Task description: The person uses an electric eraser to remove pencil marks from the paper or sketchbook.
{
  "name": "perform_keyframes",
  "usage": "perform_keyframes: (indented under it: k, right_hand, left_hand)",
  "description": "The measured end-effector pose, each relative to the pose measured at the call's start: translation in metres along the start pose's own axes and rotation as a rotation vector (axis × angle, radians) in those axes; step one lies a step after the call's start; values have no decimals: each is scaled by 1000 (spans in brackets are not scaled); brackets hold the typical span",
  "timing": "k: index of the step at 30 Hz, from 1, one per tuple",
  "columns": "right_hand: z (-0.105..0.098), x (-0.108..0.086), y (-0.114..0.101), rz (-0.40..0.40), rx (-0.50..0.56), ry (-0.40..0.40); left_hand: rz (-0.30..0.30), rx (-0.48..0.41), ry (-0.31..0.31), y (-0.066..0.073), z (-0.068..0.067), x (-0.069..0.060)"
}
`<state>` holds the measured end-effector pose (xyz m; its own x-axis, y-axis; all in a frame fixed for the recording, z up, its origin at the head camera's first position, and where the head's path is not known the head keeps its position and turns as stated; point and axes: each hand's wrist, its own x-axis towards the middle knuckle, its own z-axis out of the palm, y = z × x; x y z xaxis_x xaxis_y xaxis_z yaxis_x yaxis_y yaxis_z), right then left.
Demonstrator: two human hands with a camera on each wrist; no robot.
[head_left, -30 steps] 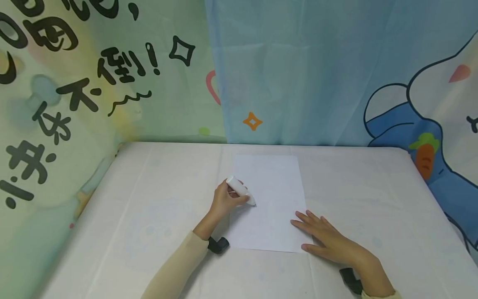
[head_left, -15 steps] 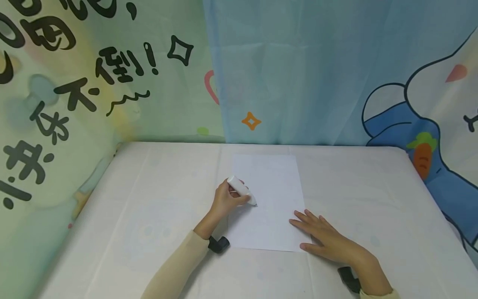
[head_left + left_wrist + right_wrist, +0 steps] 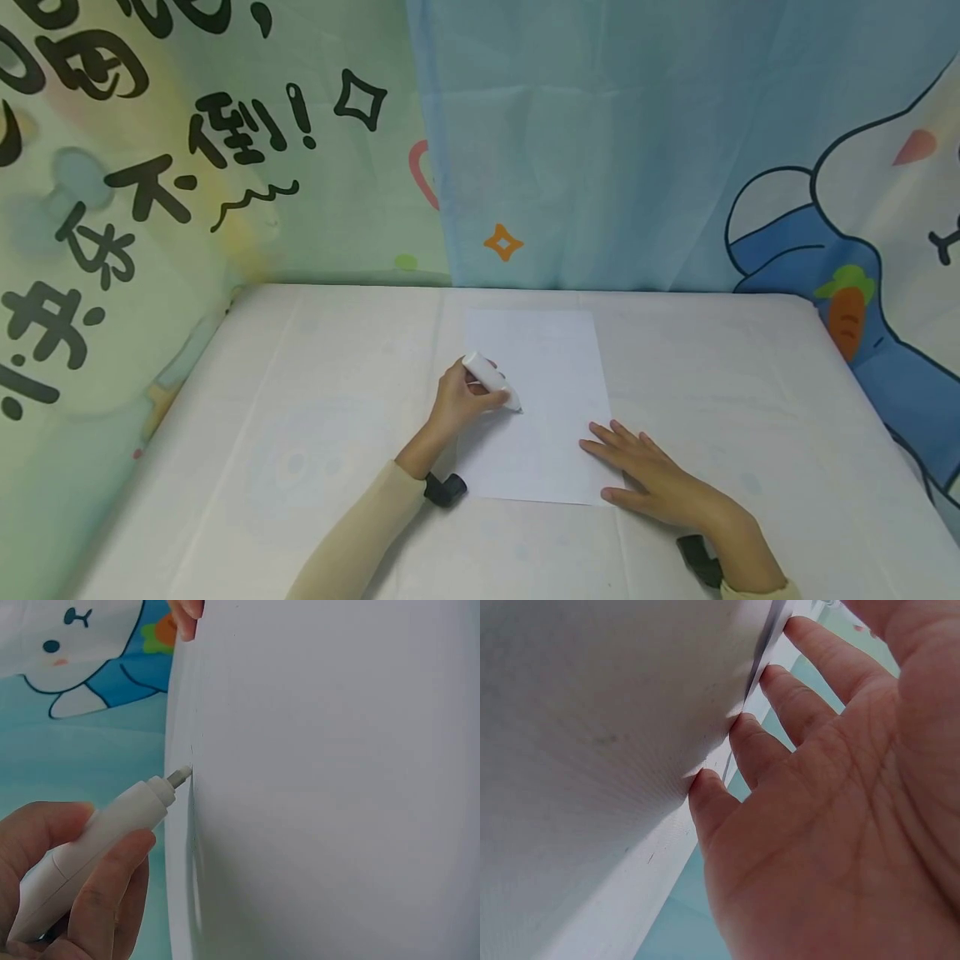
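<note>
A sheet of white paper (image 3: 558, 358) lies upright-wise on the white-covered table. Over its left half, my left hand (image 3: 459, 402) grips a white electric eraser (image 3: 483, 371), thumb on one side and fingers on the other. The eraser slants, its narrow tip down at the paper's surface. In the left wrist view, the eraser (image 3: 112, 844) shows a grey collar and a small pale tip. My right hand (image 3: 660, 479) lies spread at the paper's lower right edge, fingertips resting on the sheet. In the right wrist view its fingers (image 3: 802, 705) are extended, touching the surface.
A white cloth (image 3: 337, 375) covers the table around the paper. Behind the table hang a green printed curtain (image 3: 337, 217) with black lettering and a blue one (image 3: 637, 167) with a cartoon rabbit and carrot. Each wrist wears a small black camera (image 3: 446, 490).
My left hand has slid slightly to the right over the paper with the electric eraser. My right hand stays in place on the sheet. The head view has shifted a little.
</note>
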<state>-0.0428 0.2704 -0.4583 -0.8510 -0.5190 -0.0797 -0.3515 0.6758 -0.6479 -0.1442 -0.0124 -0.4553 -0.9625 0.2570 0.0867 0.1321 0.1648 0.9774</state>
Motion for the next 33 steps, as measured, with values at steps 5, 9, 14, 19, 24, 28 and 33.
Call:
perform_keyframes:
  k: [5, 9, 14, 19, 24, 28, 33]
  right_hand:
    - [0, 0, 0, 2, -1, 0]
    - [0, 1, -1, 18, 5, -9]
    - [-1, 1, -4, 38, 0, -19]
    - [-2, 2, -6, 48, -2, -24]
    - [-2, 2, -6, 57, -3, -29]
    - [-2, 2, -6, 57, 4, -28]
    - [-2, 1, -4, 33, 0, -23]
  left_hand:
    - [10, -9, 1, -13, 4, 5]
    - [10, -5, -7, -12, 8, 5]
    - [17, 8, -19, -10, 13, 6]
    - [6, 7, -28, -7, 17, 7]
    - [2, 10, -25, -7, 16, 6]
    - [3, 18, -15, -7, 15, 5]
    - [-1, 10, -10, -7, 13, 4]
